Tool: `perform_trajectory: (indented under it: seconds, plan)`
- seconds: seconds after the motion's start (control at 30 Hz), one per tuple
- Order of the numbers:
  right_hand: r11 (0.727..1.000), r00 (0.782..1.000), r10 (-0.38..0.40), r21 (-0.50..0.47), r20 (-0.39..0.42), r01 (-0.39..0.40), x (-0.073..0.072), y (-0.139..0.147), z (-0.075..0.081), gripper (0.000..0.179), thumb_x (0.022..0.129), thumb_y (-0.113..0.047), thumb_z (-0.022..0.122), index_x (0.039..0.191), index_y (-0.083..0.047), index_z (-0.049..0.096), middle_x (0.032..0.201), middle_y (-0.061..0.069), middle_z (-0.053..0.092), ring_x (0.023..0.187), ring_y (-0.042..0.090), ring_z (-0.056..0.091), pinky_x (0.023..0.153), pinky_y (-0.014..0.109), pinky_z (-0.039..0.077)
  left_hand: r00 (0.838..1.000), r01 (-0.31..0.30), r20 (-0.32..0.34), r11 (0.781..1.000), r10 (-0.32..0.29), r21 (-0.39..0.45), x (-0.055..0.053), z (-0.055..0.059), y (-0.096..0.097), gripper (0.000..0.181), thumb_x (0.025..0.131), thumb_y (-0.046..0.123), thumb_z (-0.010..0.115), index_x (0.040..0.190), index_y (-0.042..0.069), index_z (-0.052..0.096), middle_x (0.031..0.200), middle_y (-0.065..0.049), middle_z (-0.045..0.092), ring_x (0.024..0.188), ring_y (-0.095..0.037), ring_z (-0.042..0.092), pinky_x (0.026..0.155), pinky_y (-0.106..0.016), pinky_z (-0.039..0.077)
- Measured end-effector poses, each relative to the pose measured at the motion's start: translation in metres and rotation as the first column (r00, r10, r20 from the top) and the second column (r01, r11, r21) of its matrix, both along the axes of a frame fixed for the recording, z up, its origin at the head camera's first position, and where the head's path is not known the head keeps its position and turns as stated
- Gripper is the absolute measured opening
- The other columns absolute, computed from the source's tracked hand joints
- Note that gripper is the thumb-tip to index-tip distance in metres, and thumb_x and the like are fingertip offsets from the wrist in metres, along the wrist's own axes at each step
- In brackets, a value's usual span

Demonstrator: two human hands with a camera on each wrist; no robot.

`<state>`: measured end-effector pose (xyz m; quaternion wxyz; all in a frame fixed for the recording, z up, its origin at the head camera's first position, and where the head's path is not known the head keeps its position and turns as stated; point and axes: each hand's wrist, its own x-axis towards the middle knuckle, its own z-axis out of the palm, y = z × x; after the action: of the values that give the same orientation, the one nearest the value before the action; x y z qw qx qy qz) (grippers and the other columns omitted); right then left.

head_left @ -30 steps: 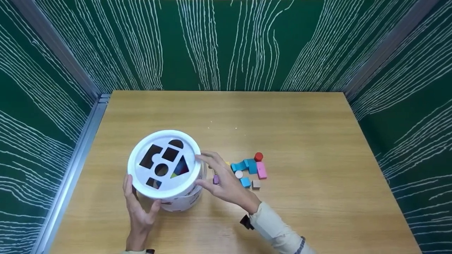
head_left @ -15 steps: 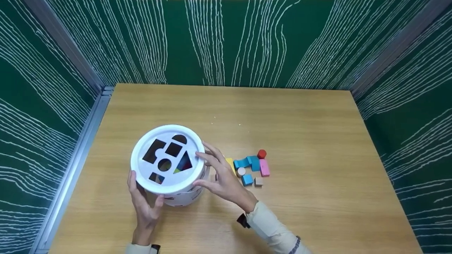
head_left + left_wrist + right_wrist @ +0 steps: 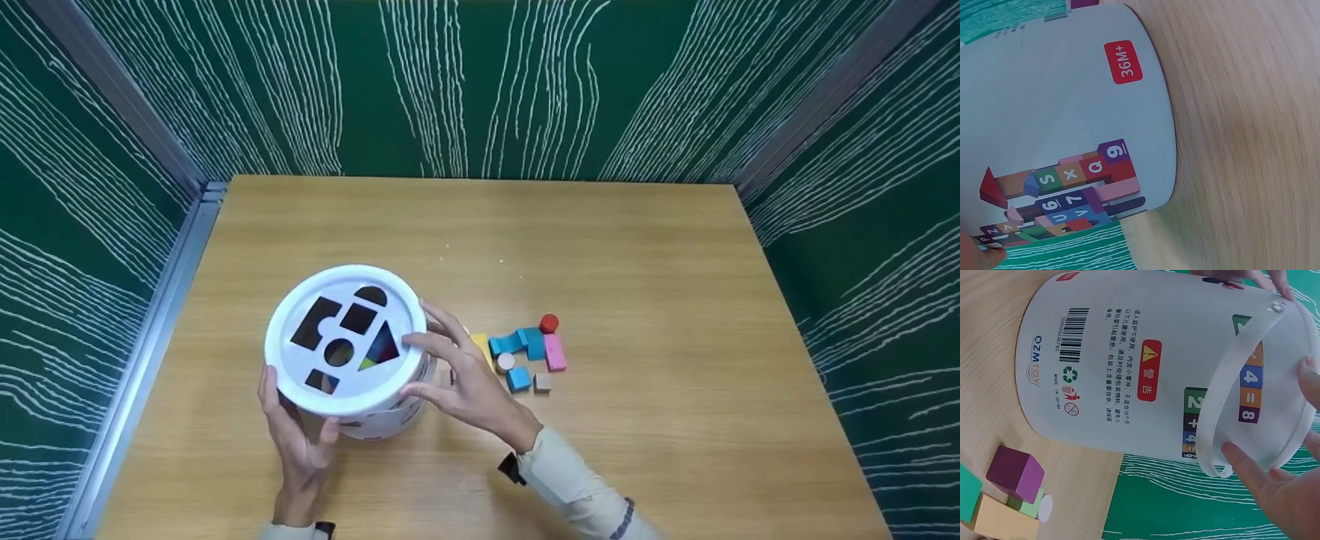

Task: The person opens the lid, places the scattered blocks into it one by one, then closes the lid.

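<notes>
A white toy bucket (image 3: 382, 424) stands on the wooden table, its white lid (image 3: 352, 394) cut with shaped holes. Coloured pieces show through the triangular hole. My left hand (image 3: 300, 457) grips the lid's rim, fingers along the left side and thumb at the front. On the opposite side, my right hand (image 3: 480, 390) holds the rim, its thumb against the side and index finger over the lid. A white carrying handle (image 3: 1220, 391) hangs down the bucket's side in the right wrist view. Printed blocks and a red 36M+ label (image 3: 1124, 63) fill the left wrist view.
Loose blocks lie right of the bucket: a red cylinder (image 3: 549, 323), a pink block (image 3: 555, 352), a blue cube (image 3: 518, 379), a plain wooden cube (image 3: 542, 383) and a yellow block (image 3: 482, 349). A purple cube (image 3: 1013, 469) sits near the bucket's base. Green walls (image 3: 517, 90) surround the table.
My right index finger has slid slightly further over the lid, and the yellow block shows more beside that hand. The head view has shifted a little. My left hand keeps its hold.
</notes>
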<state>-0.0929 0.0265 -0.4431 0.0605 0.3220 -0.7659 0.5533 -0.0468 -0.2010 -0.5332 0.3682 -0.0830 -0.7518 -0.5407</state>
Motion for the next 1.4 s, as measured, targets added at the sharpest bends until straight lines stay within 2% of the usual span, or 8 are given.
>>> perform_trajectory:
  seconds: [0.23, 0.43, 0.73, 0.9, 1.07, 1.2, 1.3, 1.4]
  plan:
    - [1.000, 1.000, -0.003, 0.023, 0.004, 0.003, -0.004, -0.001, -0.024, 0.044, 0.078, -0.028, 0.076, 0.118, -0.017, 0.063, 0.153, 0.008, 0.024, 0.130, 0.024, 0.040, 0.096, 0.035, 0.045, 0.999, -0.020, -0.037, 1.000, 0.021, 0.007, 0.001, 0.003, -0.001, 0.092, 0.079, 0.041, 0.063, 0.139, -0.010, 0.016, 0.148, -0.020, 0.024, 0.135, -0.027, 0.028, 0.112, -0.037, 0.023]
    - [0.999, 1.000, -0.018, 0.044, 0.016, 0.017, 0.000, -0.001, -0.023, 0.042, 0.082, -0.036, 0.071, 0.119, -0.020, 0.062, 0.155, 0.003, 0.020, 0.132, 0.022, 0.037, 0.096, 0.035, 0.045, 1.000, -0.018, -0.011, 0.999, 0.019, 0.048, 0.002, 0.006, 0.001, 0.090, 0.077, 0.032, 0.064, 0.140, -0.010, 0.014, 0.149, -0.016, 0.025, 0.136, -0.025, 0.027, 0.113, -0.036, 0.022]
    - [0.996, 1.000, 0.000, 0.092, 0.008, 0.000, 0.005, -0.002, -0.020, 0.037, 0.089, -0.031, 0.064, 0.126, -0.025, 0.060, 0.154, 0.003, 0.019, 0.135, 0.020, 0.033, 0.101, 0.032, 0.040, 0.999, -0.040, 0.004, 0.999, 0.040, 0.018, 0.005, 0.010, -0.002, 0.096, 0.079, 0.045, 0.063, 0.143, -0.007, 0.013, 0.150, -0.019, 0.024, 0.138, -0.028, 0.026, 0.113, -0.038, 0.020]
    - [0.991, 0.996, -0.023, 0.130, -0.081, 0.033, 0.010, 0.000, -0.017, 0.035, 0.091, -0.026, 0.061, 0.126, -0.024, 0.061, 0.148, 0.002, 0.034, 0.131, 0.019, 0.036, 0.101, 0.031, 0.041, 0.998, -0.057, -0.030, 0.998, 0.056, -0.032, 0.002, 0.016, 0.001, 0.095, 0.080, 0.051, 0.060, 0.139, -0.011, 0.018, 0.149, -0.026, 0.022, 0.138, -0.030, 0.025, 0.114, -0.040, 0.020]
    - [0.982, 0.980, -0.019, 0.179, -0.197, 0.055, 0.012, -0.001, -0.010, 0.027, 0.093, -0.022, 0.059, 0.120, -0.018, 0.064, 0.134, 0.001, 0.051, 0.120, 0.019, 0.040, 0.094, 0.028, 0.046, 0.997, -0.039, -0.070, 0.999, 0.036, -0.036, 0.004, 0.033, 0.008, 0.091, 0.082, 0.047, 0.059, 0.135, -0.015, 0.020, 0.147, -0.031, 0.020, 0.137, -0.030, 0.025, 0.113, -0.039, 0.020]
    - [0.979, 0.977, 0.020, 0.201, -0.214, 0.024, 0.011, -0.001, -0.004, 0.025, 0.094, -0.021, 0.057, 0.118, -0.017, 0.064, 0.130, 0.000, 0.052, 0.116, 0.014, 0.043, 0.093, 0.023, 0.046, 0.997, -0.006, -0.081, 1.000, 0.006, 0.002, 0.008, 0.044, 0.013, 0.091, 0.082, 0.041, 0.060, 0.136, -0.016, 0.015, 0.148, -0.027, 0.022, 0.137, -0.029, 0.025, 0.114, -0.040, 0.019]
    - [0.981, 0.972, 0.034, 0.196, -0.232, 0.012, 0.008, 0.002, 0.001, 0.026, 0.095, -0.021, 0.057, 0.120, -0.016, 0.062, 0.129, 0.000, 0.053, 0.113, 0.013, 0.045, 0.093, 0.022, 0.046, 0.997, 0.011, -0.073, 1.000, -0.009, 0.025, 0.009, 0.046, 0.014, 0.092, 0.082, 0.039, 0.062, 0.138, -0.015, 0.012, 0.150, -0.022, 0.023, 0.139, -0.029, 0.024, 0.114, -0.041, 0.017]
    - [0.987, 0.961, 0.021, 0.161, -0.275, 0.024, 0.003, 0.007, 0.007, 0.027, 0.094, -0.019, 0.059, 0.120, -0.014, 0.061, 0.127, 0.001, 0.054, 0.110, 0.014, 0.047, 0.091, 0.023, 0.047, 0.998, 0.018, -0.062, 1.000, -0.017, 0.015, 0.007, 0.046, 0.014, 0.090, 0.081, 0.040, 0.062, 0.139, -0.013, 0.018, 0.151, -0.022, 0.022, 0.139, -0.032, 0.022, 0.114, -0.042, 0.018]
